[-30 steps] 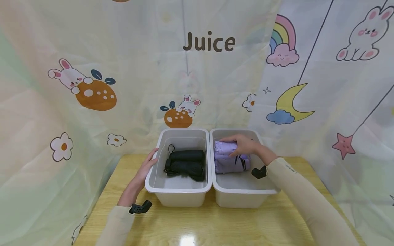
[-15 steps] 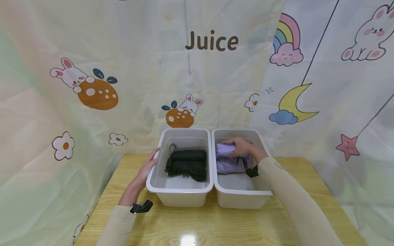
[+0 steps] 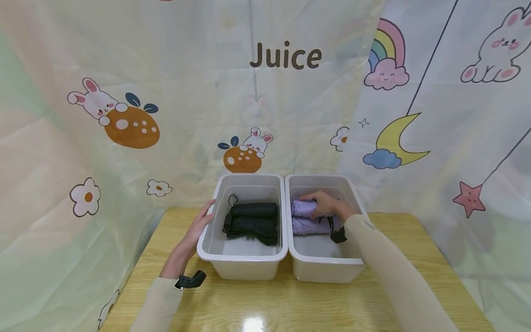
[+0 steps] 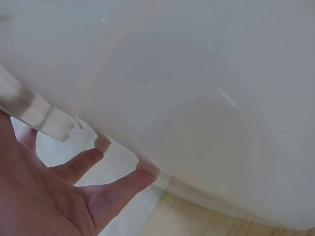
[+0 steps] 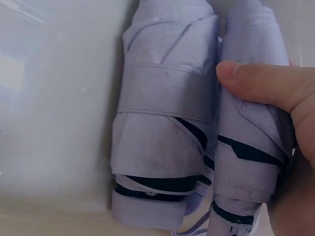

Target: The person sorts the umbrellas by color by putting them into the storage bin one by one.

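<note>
Two folded lavender umbrellas lie side by side in the right grey-white bin (image 3: 327, 272). My right hand (image 3: 327, 205) grips the far umbrella (image 3: 303, 208), thumb on its near side. That thumb rests beside the near umbrella (image 5: 160, 108) in the right wrist view; the other fingers are mostly hidden behind the far one. The two umbrellas lie close together, their dark trim and wrist cords at one end. Against the outer left side of the left bin (image 3: 244, 269) rests my left hand (image 3: 199, 226), its extended fingertips touching the wall in the left wrist view.
Two folded black umbrellas (image 3: 253, 221) lie in the left bin, one with a looped cord. Both bins stand side by side on a wooden table (image 3: 232, 304). A printed curtain (image 3: 178, 115) hangs behind and at the sides.
My right hand has brought the far lavender umbrella a little nearer, toward the other one. The left hand stays at the left bin's side. The head view has shifted slightly.
</note>
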Tool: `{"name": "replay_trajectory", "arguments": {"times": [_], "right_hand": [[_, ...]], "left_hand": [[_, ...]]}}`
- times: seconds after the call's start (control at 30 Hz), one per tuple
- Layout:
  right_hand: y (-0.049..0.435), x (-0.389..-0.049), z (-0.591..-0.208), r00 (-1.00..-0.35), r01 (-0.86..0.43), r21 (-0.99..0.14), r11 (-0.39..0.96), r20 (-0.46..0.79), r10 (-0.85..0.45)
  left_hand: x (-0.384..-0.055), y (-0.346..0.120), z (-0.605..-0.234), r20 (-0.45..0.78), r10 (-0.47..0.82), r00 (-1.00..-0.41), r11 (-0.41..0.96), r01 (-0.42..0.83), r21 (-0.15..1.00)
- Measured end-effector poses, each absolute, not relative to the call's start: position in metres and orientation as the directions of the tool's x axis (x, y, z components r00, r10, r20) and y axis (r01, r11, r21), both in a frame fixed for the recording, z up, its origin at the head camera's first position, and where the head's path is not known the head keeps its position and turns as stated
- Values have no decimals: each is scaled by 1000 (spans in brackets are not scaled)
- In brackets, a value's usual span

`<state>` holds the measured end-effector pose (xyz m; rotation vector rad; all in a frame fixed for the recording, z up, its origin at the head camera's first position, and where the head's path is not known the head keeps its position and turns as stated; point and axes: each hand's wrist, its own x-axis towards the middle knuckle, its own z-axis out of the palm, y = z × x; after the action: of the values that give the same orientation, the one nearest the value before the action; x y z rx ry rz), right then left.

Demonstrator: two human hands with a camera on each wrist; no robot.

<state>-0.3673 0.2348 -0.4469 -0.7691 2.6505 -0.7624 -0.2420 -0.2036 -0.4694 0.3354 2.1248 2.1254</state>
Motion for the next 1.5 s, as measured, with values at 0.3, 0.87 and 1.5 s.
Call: {"name": "replay_trajectory", "arguments": {"times": [0.3,0.87,1.5], "right_hand": [[232,-370,-459,-804,-471,-540,698,-63,-591],[228,-361,-438,-841,-365,-569,737,-138,-524],[306,-284,-324,-886,-451,-441,776,113,-450]], "left_hand": [[-241,-202,-472,111,244,-963,13,118,993],[-249,-201,-469,79,241,-967,-26,74,997],[-233,-236,-482,-28,28,-999,333,-17,943]]}}
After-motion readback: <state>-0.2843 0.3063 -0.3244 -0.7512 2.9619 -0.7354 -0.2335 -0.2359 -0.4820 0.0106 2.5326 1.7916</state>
